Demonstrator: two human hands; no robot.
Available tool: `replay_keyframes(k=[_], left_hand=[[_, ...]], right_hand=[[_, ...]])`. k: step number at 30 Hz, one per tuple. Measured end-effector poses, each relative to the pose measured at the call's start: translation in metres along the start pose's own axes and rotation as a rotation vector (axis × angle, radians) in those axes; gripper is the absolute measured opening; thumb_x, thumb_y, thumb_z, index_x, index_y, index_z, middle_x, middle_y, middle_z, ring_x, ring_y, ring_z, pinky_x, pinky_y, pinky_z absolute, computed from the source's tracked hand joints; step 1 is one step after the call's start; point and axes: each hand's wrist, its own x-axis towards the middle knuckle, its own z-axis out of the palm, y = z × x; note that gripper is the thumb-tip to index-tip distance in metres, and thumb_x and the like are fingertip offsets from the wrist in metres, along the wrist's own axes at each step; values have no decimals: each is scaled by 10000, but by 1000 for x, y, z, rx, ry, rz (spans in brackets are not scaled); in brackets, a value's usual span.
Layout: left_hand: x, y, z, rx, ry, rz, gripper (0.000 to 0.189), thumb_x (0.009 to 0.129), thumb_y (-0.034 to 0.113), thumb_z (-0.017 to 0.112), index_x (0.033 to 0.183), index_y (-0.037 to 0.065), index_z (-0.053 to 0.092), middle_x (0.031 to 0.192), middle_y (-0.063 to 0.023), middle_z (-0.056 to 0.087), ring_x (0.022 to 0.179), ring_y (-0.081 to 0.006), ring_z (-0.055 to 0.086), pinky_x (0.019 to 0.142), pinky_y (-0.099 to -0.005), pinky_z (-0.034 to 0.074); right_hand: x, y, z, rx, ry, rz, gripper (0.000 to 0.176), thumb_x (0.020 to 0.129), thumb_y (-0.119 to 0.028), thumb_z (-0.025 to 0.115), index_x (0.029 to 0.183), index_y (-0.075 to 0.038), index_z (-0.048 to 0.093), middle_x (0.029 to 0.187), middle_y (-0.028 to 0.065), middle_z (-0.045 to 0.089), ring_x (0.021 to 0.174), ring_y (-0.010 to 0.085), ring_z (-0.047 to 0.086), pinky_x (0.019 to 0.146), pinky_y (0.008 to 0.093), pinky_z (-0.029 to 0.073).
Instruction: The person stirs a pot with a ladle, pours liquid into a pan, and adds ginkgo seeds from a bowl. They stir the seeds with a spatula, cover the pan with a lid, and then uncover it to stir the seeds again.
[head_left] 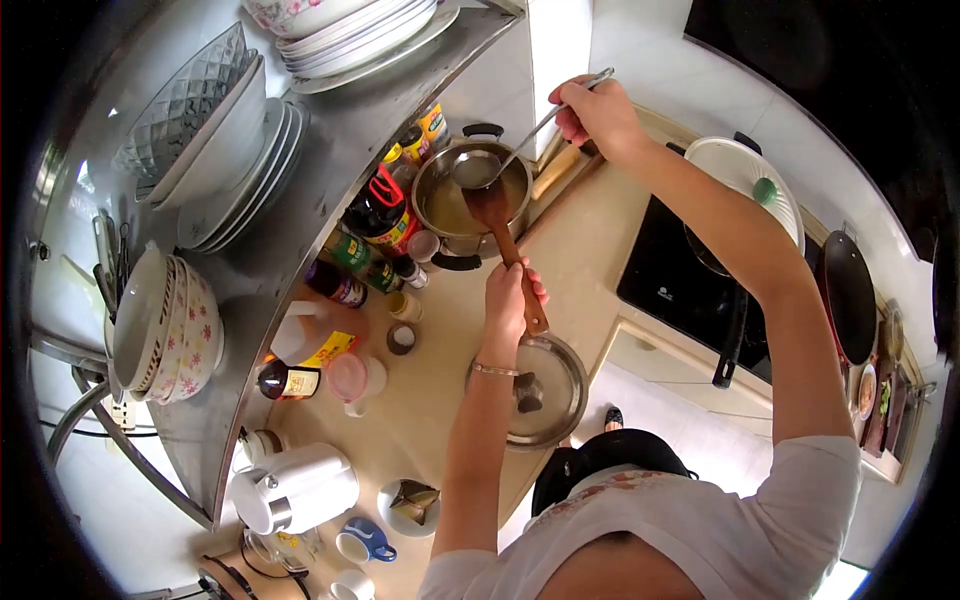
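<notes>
My right hand (pixel 600 115) is closed around the handle of a metal ladle (pixel 540 128), whose bowl hangs over a steel pot (pixel 425 165) holding pale liquid. Closed on its handle, my left hand (pixel 512 300) grips a wooden spatula (pixel 512 245); its broad brown blade reaches over the pot's near side, close to the ladle bowl. The pot stands on the counter and has two black side handles. Just below my left hand lies a glass lid (pixel 570 385) with a steel rim, partly covered by my forearm.
Several sauce bottles (pixel 375 215) and small jars line the counter left of the pot. An overhead metal shelf (pixel 270 240) carries bowls and plates. On the right, a pan under a white strainer (pixel 725 165) sits on the black cooktop (pixel 665 285). A white kettle (pixel 300 490) stands lower left.
</notes>
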Motion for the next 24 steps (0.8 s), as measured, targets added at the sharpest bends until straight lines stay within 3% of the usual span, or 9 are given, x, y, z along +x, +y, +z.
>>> replay_keyframes(k=[10,23,24], left_hand=[[-23,-9,50,81,-187,-48,134,883,134,348,921,35,430,682,-49,465,515,-133,463,472,-286,426],[-64,-38,184,262,-511,-296,159,875,141,385,929,13,464,677,-51,498,530,-139,487,466,-285,424],[-68,-44,198,275,-541,-314,164,871,141,403,930,10,483,682,-49,509,534,-142,495,468,-280,427]], right_hand=[[-56,-24,-81,-24,114,9,215,772,-152,436,757,30,551,567,65,519,446,114,477,383,235,374],[-155,-50,-266,-59,451,-5,223,776,-156,450,776,22,583,565,61,524,445,103,468,389,228,362],[-165,-52,-284,-80,468,-30,220,773,-160,466,762,22,588,578,69,541,464,113,494,413,235,395]])
